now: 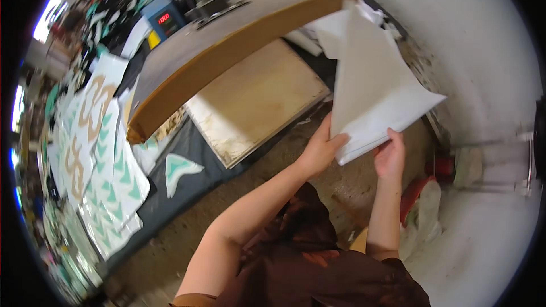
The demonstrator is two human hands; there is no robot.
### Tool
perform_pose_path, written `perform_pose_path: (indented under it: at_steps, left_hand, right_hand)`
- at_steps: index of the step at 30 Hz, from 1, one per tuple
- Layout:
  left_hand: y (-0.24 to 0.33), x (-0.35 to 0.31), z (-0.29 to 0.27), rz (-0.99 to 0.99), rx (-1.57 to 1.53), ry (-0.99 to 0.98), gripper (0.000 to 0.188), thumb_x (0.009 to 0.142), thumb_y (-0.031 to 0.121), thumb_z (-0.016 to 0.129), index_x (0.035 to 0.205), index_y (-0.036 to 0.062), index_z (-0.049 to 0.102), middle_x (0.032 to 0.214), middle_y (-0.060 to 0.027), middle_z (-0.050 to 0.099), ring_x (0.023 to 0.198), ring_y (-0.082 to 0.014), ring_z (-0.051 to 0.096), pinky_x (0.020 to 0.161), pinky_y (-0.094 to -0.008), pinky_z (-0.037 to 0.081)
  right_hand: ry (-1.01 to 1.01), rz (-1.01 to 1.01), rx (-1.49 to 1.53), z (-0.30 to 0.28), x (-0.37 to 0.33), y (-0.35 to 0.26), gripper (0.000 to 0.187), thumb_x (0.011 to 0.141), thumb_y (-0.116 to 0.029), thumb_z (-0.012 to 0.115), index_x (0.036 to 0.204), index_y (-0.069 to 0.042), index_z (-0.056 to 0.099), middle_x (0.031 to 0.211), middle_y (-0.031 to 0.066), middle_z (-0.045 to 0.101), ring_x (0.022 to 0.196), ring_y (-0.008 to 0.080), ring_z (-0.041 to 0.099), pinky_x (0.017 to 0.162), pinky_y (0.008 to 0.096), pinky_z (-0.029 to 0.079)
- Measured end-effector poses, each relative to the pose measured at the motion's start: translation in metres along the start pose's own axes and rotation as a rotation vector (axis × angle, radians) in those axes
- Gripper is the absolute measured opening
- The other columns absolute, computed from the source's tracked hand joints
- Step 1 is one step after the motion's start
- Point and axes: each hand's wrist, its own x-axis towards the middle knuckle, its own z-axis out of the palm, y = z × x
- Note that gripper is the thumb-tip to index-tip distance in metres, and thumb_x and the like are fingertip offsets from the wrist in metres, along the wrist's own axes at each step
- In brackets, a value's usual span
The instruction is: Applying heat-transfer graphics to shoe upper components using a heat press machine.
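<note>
Large white sheets (372,91), folded or stacked so that they taper to a tall far corner, are held in front of me on the right. My left hand (320,150) grips their near left corner, thumb on top and fingers partly hidden. With its fingertips, my right hand (390,156) pinches their near lower edge. I cannot tell whether they are paper or coated film. Left of the sheets is a press with a thick brown-edged upper board (244,37) over a pale, scorched flat bed (256,102).
A blue control box (163,17) with a red display stands behind the press. White sheets with green and tan shapes (102,159) cover the dark table's left side. A small white-and-green cutout (181,171) lies near its front edge. A white wall (478,51) rises at right.
</note>
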Motion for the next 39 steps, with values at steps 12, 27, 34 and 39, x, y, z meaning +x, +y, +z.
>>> perform_pose_path:
  at_steps: [12, 27, 34, 39]
  left_hand:
    - [0.013, -0.092, -0.099, -0.258, -0.216, 0.439, 0.037, 0.095, 0.016, 0.063, 0.129, 0.0024, 0.055, 0.101, -0.006, 0.065, 0.091, -0.0122, 0.061, 0.082, -0.0275, 0.05]
    - [0.066, -0.308, -0.263, -0.31, -0.169, 1.311, 0.027, 0.096, 0.017, 0.061, 0.12, 0.0057, 0.062, 0.103, -0.0033, 0.065, 0.091, -0.0131, 0.062, 0.082, -0.0293, 0.052]
    - [0.088, -0.258, -0.437, -0.272, -0.032, 1.263, 0.033, 0.092, 0.019, 0.063, 0.123, 0.0087, 0.064, 0.109, -0.0052, 0.065, 0.096, -0.0163, 0.061, 0.084, -0.0304, 0.049]
    - [0.076, -0.215, -0.534, -0.182, 0.487, 1.26, 0.051, 0.08, 0.022, 0.071, 0.127, 0.0077, 0.063, 0.108, -0.0144, 0.065, 0.099, -0.0258, 0.062, 0.088, -0.0358, 0.049]
  right_hand:
    - [-0.191, 0.017, -0.029, 0.036, 0.331, 0.05, 0.035, 0.094, -0.005, 0.049, 0.128, 0.0, 0.046, 0.128, 0.0175, 0.055, 0.11, 0.0305, 0.06, 0.09, 0.0418, 0.056]
    - [0.032, 0.205, -0.615, 0.009, 0.386, 0.061, 0.038, 0.088, -0.03, 0.072, 0.111, -0.003, 0.058, 0.098, 0.0092, 0.058, 0.086, 0.0193, 0.059, 0.073, 0.0308, 0.056]
    - [-0.006, 0.479, -0.717, -0.079, 0.154, 0.101, 0.007, 0.093, -0.018, 0.065, 0.094, -0.012, 0.063, 0.083, 0.0007, 0.065, 0.075, 0.0129, 0.062, 0.066, 0.024, 0.05]
    - [-0.465, 0.943, -1.146, -0.007, -0.07, 0.187, 0.02, 0.093, -0.013, 0.065, 0.113, -0.011, 0.062, 0.094, 0.0026, 0.066, 0.081, 0.0111, 0.062, 0.07, 0.0251, 0.051]
